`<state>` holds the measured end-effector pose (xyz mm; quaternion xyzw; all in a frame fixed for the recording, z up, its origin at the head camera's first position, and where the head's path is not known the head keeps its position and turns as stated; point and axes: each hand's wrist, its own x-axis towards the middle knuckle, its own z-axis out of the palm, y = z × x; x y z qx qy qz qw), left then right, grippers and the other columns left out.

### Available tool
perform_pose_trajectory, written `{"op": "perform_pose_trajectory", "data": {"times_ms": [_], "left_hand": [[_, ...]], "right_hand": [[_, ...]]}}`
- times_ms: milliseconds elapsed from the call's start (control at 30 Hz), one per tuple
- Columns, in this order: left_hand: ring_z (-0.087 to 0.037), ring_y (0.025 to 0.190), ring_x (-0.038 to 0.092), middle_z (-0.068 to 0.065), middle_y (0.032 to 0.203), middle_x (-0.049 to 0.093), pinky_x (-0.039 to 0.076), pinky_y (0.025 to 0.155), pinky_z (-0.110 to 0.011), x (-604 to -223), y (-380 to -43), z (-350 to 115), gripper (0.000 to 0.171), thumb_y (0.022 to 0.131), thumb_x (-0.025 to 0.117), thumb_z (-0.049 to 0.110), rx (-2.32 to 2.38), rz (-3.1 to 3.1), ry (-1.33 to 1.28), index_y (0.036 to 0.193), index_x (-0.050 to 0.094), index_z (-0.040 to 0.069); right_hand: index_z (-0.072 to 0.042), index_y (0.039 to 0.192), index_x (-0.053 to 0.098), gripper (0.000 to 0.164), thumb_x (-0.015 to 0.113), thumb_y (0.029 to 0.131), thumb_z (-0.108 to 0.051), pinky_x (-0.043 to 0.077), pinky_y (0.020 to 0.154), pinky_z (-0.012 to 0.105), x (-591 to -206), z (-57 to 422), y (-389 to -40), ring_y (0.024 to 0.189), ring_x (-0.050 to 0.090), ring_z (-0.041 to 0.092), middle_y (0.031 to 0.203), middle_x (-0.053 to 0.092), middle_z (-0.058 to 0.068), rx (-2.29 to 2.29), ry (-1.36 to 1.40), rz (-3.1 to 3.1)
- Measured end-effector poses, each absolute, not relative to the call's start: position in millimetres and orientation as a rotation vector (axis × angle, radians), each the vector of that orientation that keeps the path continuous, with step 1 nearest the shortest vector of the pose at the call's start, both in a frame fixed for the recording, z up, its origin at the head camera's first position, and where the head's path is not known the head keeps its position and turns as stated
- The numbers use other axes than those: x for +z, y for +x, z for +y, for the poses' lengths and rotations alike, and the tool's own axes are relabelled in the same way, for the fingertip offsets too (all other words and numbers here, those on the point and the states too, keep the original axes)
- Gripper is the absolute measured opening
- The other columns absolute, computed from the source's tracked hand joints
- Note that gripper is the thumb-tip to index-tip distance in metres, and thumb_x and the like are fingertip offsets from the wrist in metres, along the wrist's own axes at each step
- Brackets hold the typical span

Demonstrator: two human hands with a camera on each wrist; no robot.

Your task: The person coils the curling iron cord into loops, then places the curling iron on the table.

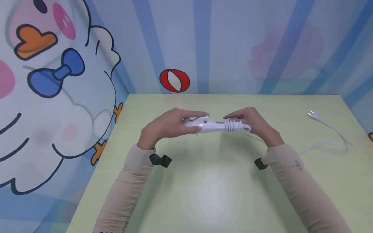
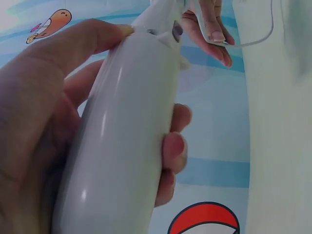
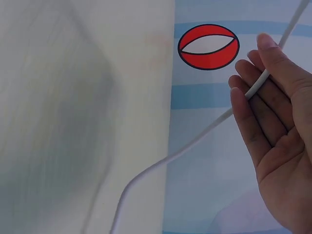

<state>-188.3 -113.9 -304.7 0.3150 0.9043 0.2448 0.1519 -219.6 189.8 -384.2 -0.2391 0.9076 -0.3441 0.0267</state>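
White corded appliance (image 1: pixel 211 127), held above the surface (image 1: pixel 212 187), toward its far edge. Gripped in curled left hand (image 1: pixel 172 123); in right hand (image 1: pixel 254 122), pinched cord (image 3: pixel 200 136). Done: several turns round right-hand end. Apparently remaining: loose length, plug (image 1: pixel 313 115) near far right corner.

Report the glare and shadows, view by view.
Head view: hazy glare on the pale yellow-green tabletop, with soft shadows flanking it; left wrist view: highlight streaks on the glossy white cylindrical device; right wrist view: a broad, soft-edged shadow left of the thin white cord.
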Motion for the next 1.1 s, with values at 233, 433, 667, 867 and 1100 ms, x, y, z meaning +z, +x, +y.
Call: {"op": "perform_pose_trajectory", "data": {"times_ms": [233,433,667,867,1100], "left_hand": [[-0.011,0.077,0.058,0.009,0.089,0.063,0.046,0.067,-0.03,-302,-184,-108,0.05,0.09,0.059,0.049,0.554,2.591,0.916,0.138,0.047,0.043],[-0.011,0.074,0.058,0.01,0.085,0.064,0.044,0.064,-0.029,-302,-183,-99,0.048,0.09,0.06,0.045,0.461,2.592,0.854,0.137,0.049,0.042],[-0.013,0.072,0.057,0.009,0.084,0.064,0.044,0.062,-0.03,-304,-182,-90,0.049,0.091,0.058,0.044,0.352,2.624,0.767,0.139,0.048,0.04],[-0.014,0.078,0.058,0.005,0.094,0.063,0.046,0.065,-0.032,-310,-186,-91,0.051,0.091,0.059,0.046,0.366,2.663,0.703,0.141,0.046,0.039],[-0.017,0.077,0.057,0.002,0.107,0.062,0.044,0.063,-0.032,-318,-187,-91,0.052,0.092,0.056,0.046,0.364,2.755,0.644,0.142,0.043,0.039]], "right_hand": [[-0.014,0.11,0.073,0.023,0.066,0.091,-0.025,0.052,0.074,0.036,-368,189,-222,0.089,0.069,0.018,0.104,0.073,0.007,-0.918,-0.759,2.837],[-0.014,0.104,0.075,0.018,0.069,0.088,-0.018,0.053,0.071,0.035,-351,177,-220,0.078,0.068,0.014,0.098,0.074,0.005,-0.773,-0.878,2.907],[-0.012,0.096,0.076,0.013,0.074,0.083,-0.015,0.054,0.072,0.037,-333,160,-212,0.077,0.07,0.017,0.091,0.074,0.002,-0.561,-1.038,3.061],[-0.013,0.097,0.076,0.015,0.075,0.082,-0.016,0.052,0.063,0.035,-326,155,-204,0.072,0.068,0.018,0.09,0.074,0.002,-0.46,-0.973,3.144],[-0.012,0.097,0.075,0.014,0.072,0.085,-0.019,0.05,0.059,0.038,-328,149,-194,0.069,0.066,0.02,0.088,0.074,0.004,-0.449,-0.878,3.209]]}}
